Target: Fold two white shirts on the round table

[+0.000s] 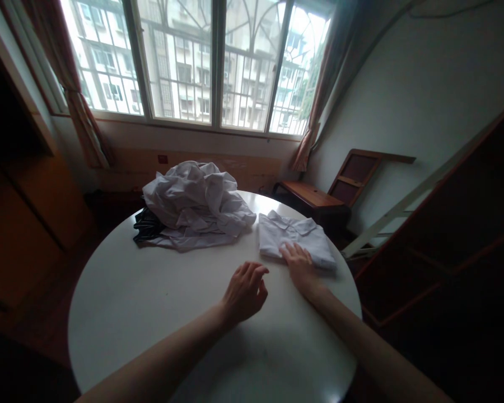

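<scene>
A folded white shirt [296, 235] lies at the right side of the round white table [151, 296]. My right hand [300, 266] rests flat on the shirt's near edge, fingers stretched out. My left hand [246, 291] hovers just above the tabletop to the left of the shirt, fingers loosely curled and apart, holding nothing. A heap of crumpled white clothes [195, 204] sits at the far side of the table, with a dark garment [146, 225] peeking out from under its left side.
A barred window [201, 61] with curtains runs along the far wall. A wooden bench [315, 197] stands right behind the table. Dark wooden furniture [457, 235] lines the right side, and a wooden cabinet [21, 224] the left.
</scene>
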`<state>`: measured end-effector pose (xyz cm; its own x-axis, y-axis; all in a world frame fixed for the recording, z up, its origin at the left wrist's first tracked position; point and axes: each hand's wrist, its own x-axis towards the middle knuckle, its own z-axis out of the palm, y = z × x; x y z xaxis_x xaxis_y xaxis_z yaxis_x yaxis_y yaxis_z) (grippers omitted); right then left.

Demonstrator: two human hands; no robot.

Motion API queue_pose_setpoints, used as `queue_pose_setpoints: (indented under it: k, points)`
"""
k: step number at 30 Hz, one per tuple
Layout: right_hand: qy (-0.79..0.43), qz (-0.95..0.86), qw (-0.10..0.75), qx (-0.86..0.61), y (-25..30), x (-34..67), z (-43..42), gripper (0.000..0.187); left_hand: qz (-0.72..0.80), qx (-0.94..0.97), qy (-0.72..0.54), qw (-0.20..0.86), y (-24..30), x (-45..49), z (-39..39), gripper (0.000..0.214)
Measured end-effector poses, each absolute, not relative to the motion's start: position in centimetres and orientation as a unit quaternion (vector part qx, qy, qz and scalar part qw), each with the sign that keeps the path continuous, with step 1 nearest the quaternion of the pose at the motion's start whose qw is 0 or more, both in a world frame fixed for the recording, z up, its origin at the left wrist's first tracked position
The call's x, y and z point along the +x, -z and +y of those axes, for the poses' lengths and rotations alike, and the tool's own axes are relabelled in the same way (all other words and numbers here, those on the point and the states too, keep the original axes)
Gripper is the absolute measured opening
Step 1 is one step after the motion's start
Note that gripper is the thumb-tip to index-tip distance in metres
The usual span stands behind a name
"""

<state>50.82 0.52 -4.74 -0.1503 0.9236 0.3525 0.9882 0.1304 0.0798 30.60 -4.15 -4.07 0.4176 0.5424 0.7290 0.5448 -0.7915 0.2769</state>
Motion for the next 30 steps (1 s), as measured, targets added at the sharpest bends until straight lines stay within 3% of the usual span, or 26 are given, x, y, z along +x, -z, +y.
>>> queue_pose_setpoints:
  k: [9,13,17,20,23,30]
  points:
    - [0.068,-0.687,0.069,-0.721,3.9,53.3,10.1,0.047,-0.328,-0.914,0.235,-0.050,4.2,31.2,-3.5,0.030]
    - [0.059,-0.687,0.063,-0.721,4.6,54.1,12.8,0.053,-0.324,-0.917,0.225,-0.054,4.6,31.1,-3.2,0.025]
    - [0.061,-0.689,0.067,-0.719,5.0,54.9,14.2,0.046,-0.317,-0.920,0.228,-0.039,4.8,31.1,-2.9,0.015]
    - [0.047,-0.691,0.067,-0.718,5.1,55.0,14.5,0.058,-0.308,-0.927,0.214,-0.021,4.7,31.2,-2.8,0.010]
    - [0.061,-0.694,0.096,-0.710,5.0,54.8,14.2,0.057,-0.303,-0.931,0.204,-0.010,4.6,31.2,-2.8,0.009]
    - [0.216,-0.618,0.224,-0.722,4.3,54.4,12.8,0.036,-0.284,-0.934,0.214,-0.025,5.2,30.6,-2.5,0.011]
